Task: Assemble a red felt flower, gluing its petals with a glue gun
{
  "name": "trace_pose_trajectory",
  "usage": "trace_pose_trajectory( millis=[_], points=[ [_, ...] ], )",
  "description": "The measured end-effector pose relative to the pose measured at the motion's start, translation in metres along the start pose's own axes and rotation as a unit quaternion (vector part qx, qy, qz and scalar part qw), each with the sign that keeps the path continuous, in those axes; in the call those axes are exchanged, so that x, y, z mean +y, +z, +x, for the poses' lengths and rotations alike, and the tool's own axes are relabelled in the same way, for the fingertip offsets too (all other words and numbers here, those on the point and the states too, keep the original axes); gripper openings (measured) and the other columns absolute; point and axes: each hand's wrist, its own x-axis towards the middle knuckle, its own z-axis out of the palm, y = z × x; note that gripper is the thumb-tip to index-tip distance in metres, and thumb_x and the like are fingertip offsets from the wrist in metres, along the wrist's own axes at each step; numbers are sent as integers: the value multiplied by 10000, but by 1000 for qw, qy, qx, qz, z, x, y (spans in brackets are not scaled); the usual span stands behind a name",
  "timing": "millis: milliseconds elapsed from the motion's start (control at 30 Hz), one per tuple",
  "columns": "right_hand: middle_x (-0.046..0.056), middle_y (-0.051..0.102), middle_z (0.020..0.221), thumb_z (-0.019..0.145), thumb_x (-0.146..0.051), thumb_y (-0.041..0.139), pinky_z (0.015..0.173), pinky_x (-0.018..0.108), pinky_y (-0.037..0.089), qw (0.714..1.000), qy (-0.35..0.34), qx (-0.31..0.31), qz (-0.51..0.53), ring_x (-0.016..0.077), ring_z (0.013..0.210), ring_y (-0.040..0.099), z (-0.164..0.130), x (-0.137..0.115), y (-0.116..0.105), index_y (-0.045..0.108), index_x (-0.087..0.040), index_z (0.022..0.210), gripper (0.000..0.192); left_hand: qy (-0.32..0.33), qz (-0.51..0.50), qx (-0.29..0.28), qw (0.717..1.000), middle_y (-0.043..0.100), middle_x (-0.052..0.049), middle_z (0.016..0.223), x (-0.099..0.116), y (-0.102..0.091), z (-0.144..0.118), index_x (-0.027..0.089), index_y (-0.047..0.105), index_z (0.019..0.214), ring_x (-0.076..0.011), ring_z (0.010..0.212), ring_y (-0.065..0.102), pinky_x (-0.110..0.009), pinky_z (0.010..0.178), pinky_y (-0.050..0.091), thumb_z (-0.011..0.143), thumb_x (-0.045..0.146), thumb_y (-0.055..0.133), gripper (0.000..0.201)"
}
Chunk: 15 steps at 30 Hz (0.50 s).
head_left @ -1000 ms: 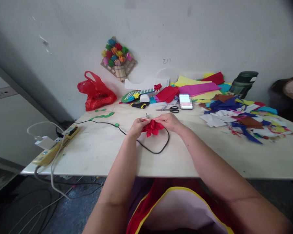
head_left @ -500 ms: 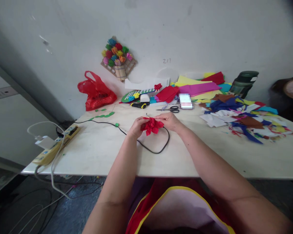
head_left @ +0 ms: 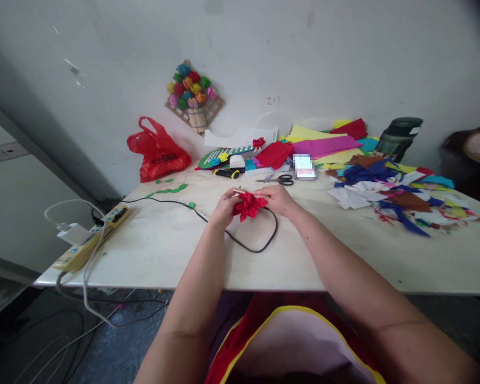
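Observation:
A red paper flower with pointed petals is held between my two hands above the table. My left hand is closed on its left side, and a thin pale strip shows at those fingertips. On the other side, my right hand pinches the flower's upper right petals. Its fingertips lie behind the petals and are partly hidden. A black cord loops on the table just below the flower. Scissors with black handles lie beyond my right hand.
Left stands a yellow power strip with a white charger. Behind are a red plastic bag, a black-and-yellow cutter and a phone. Paper scraps heap at the right, near a dark bottle.
The flower has turned slightly in my hands and shifted a little to the right. The pale strip at my left fingertips shows more clearly. My arms have hardly moved.

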Motion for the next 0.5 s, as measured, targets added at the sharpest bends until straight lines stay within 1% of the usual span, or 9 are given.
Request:
trace_pose_trajectory(
  millis=[100, 200, 300, 500],
  points=[
    [29, 757, 904, 795, -168, 596, 727, 286, 548, 1000, -1, 0, -1, 180, 812, 704, 0, 1, 1, 761, -268, 931, 237, -22, 19, 8, 1000, 570, -6, 563, 0, 0, 1, 128, 584, 703, -103, 484, 519, -214, 491, 382, 550, 124, 551, 156],
    [37, 756, 911, 792, -163, 600, 729, 287, 547, 1000, 0, 3, 4, 182, 811, 705, 0, 0, 2, 761, -258, 931, 234, -38, 27, 17, 999, 553, -1, 542, 1, 1, 1, 130, 579, 675, -103, 464, 501, -216, 467, 360, 558, 161, 554, 123],
    [42, 757, 901, 793, -157, 599, 729, 283, 545, 1000, 4, 6, 3, 183, 807, 704, 0, -1, 3, 764, -247, 923, 228, -34, 31, 20, 999, 561, 3, 556, 3, 2, 1, 133, 580, 672, -102, 486, 513, -214, 482, 366, 556, 196, 592, 133],
    [37, 757, 900, 803, -155, 585, 710, 270, 537, 1000, -1, 1, -21, 177, 797, 698, 0, -3, 2, 761, -249, 939, 241, -33, 48, -10, 998, 586, -3, 586, 0, -2, 2, 134, 601, 708, -103, 521, 533, -216, 517, 383, 533, 234, 665, 212]
  ],
)
